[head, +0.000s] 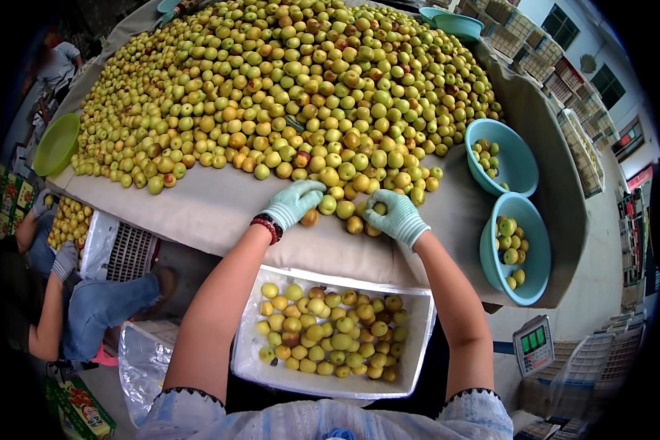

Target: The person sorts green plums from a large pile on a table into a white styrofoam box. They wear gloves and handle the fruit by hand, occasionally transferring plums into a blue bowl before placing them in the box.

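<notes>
A large heap of yellow-green jujubes (286,93), some with brown patches, lies on a cloth-covered table (209,201). My left hand (292,204), in a pale green knit glove, rests at the heap's near edge with its fingers stretched beside loose fruit. Opposite it, my right hand (396,215), gloved alike, curls around a jujube (380,208). Several more jujubes lie between the two hands, touching or close to the fingers. Below my forearms stands a white foam box (426,330) lined with plastic, its bottom covered with jujubes (330,335).
Two blue basins (544,247) (531,165) with some jujubes stand at the table's right. A green basin (58,144) leans at the left edge. A co-worker's gloved hand (65,260) is by another fruit box at left. A digital scale (533,345) stands at right.
</notes>
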The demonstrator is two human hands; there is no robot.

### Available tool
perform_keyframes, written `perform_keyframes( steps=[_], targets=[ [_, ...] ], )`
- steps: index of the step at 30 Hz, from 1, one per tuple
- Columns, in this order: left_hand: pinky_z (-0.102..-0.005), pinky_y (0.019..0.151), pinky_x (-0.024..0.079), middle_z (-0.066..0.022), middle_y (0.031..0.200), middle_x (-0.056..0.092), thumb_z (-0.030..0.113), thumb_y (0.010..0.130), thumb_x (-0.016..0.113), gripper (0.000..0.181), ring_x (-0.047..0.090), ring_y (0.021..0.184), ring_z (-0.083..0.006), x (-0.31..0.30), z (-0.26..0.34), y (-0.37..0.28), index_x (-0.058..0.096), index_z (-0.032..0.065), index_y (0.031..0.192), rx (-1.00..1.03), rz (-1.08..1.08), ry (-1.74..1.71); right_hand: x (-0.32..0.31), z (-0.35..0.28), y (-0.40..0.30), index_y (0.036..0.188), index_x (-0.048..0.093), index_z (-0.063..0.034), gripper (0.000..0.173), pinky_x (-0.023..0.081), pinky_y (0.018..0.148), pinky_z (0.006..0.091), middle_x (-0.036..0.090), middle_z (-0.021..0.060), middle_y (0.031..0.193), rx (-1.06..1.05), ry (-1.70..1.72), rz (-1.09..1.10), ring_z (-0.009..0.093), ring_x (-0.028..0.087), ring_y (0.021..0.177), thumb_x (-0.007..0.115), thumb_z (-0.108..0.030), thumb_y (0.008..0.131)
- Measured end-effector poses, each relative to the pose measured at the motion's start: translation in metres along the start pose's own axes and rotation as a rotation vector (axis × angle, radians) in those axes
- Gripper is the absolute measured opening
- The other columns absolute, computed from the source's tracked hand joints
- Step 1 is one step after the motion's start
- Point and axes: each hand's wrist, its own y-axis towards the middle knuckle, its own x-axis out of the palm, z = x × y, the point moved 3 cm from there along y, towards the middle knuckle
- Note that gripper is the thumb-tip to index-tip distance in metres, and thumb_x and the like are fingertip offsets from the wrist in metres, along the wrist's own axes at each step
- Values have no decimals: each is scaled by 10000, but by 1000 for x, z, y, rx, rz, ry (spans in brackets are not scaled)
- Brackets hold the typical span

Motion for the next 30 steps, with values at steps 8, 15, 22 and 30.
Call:
perform_keyframes(
  steps=[8,15,22,30],
  targets=[
    [-280,887,472,-59,1123,633,169,930,573,306,563,987,-132,10,-11,15,602,44,1208,104,86,-200,-22,27,26,1120,658,-128,381,490,915,383,595,141,1168,150,-148,285,307,613,1031,640,-146,740],
    [-383,981,454,-168,1346,487,249,866,630,627,551,1133,-305,13,-18,21,383,112,1426,103,232,-72,-60,0,-65,1308,546,-89,466,526,612,255,557,87,1195,323,626,166,138,614,802,578,-149,846],
    [-406,1053,402,-99,1478,357,281,832,667,701,406,1300,-337,16,18,21,348,205,1451,218,219,393,-132,95,-144,1213,501,25,385,472,1006,397,542,158,1204,-162,1907,1055,287,530,1110,579,-251,958],
    [-357,925,481,-115,1131,649,343,866,658,354,609,1051,-246,26,34,21,630,157,1166,159,-144,27,-67,65,46,1200,616,-149,302,473,960,377,566,118,1274,99,128,411,279,610,1069,571,-200,906]
  ],
)
